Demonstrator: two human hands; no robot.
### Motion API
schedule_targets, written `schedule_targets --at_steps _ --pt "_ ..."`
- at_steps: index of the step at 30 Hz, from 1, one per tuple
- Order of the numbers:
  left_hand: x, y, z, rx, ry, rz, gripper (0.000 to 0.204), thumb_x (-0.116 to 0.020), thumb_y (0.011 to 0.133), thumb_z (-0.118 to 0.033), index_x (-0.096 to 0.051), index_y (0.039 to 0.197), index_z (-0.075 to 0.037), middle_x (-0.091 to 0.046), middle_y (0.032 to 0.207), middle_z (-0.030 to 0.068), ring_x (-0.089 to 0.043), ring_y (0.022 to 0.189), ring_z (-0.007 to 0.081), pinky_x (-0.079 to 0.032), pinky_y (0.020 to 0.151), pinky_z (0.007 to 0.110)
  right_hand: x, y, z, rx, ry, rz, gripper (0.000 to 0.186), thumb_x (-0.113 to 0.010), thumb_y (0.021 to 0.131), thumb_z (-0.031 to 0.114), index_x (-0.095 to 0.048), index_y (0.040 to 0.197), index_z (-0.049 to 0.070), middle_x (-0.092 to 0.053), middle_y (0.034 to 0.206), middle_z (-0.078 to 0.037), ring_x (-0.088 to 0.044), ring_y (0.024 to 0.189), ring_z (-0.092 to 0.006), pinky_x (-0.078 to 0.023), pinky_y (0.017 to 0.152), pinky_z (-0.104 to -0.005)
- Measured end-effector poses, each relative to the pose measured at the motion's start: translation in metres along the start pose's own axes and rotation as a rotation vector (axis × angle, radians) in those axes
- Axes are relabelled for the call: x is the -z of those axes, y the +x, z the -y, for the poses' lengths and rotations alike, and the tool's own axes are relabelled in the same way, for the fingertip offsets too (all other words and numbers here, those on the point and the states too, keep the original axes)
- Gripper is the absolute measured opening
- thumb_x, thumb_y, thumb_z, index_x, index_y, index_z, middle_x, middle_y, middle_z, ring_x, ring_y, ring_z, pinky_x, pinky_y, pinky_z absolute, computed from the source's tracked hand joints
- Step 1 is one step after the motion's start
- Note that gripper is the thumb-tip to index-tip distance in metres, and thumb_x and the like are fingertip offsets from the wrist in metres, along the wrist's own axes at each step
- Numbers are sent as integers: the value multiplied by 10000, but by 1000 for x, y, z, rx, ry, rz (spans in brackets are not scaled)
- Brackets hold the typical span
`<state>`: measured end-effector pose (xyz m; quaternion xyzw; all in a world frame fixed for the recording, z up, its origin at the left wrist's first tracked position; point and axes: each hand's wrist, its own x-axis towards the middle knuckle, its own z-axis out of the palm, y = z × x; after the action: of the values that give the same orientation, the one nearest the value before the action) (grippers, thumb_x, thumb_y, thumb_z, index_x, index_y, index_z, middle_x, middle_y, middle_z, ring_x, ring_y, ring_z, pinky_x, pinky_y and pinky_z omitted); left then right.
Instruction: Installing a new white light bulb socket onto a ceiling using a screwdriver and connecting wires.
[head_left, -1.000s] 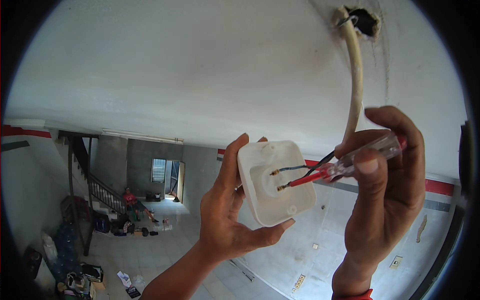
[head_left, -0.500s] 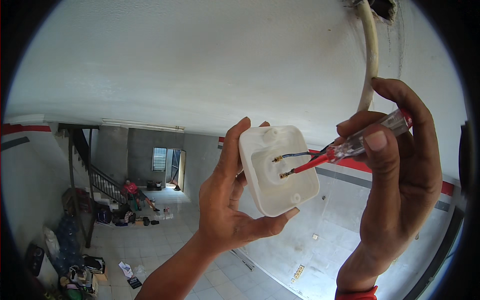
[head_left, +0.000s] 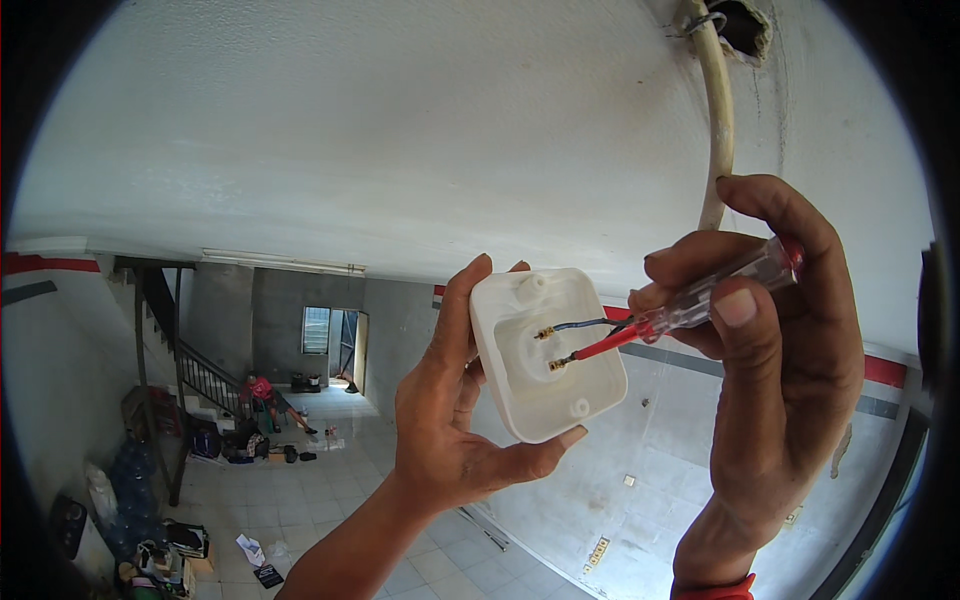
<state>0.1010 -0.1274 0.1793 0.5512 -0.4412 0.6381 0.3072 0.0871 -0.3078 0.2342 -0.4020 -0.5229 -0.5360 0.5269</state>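
Note:
My left hand [head_left: 440,420] grips a white square plastic box [head_left: 600,390] by its sides, its hollow side toward me. Two wires end inside it in brass terminals [head_left: 556,363], one blue [head_left: 590,323], one with a red length [head_left: 605,344]. Held in my right hand [head_left: 775,380] is a clear screwdriver [head_left: 755,270] with a red cap, angled down toward the wires; its tip is hard to make out. Behind that hand a cream cable [head_left: 718,100] hangs from a ragged ceiling hole [head_left: 745,35], with my raised forefinger against it.
A pale ceiling fills the upper view. Below, a person in red [head_left: 262,395] sits near a staircase [head_left: 210,385] and open doorway [head_left: 343,345]. Bags and bottles [head_left: 135,480] lie along the left wall. Sockets [head_left: 598,555] are on the right wall.
Since a second ago my right forefinger has moved higher along the cable and the screwdriver sits a little higher. My left hand and the box have shifted only slightly.

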Motion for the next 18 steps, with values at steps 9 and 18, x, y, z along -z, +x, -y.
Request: schedule_targets --at_steps 9,18 --pt "-2 -1 -1 -8 52 14 1116 -848 663 -224 -145 1495 17 -439 1376 305 -572 1176 366 -523 955 466 5 -2 -27 290 -1 62 437 -531 972 219 -434 1355 30 -694 1018 -195 -720 868 -279 -604 754 -415" --pt "-1 -2 -8 -13 159 31 1097 -852 674 -235 -165 1484 35 -461 1363 300 -608 1127 358 -538 929 446 19 -12 -30 233 -126 -24 437 -636 924 238 -521 1290 30 -705 931 -153 -722 835 -271 -615 731 -397"
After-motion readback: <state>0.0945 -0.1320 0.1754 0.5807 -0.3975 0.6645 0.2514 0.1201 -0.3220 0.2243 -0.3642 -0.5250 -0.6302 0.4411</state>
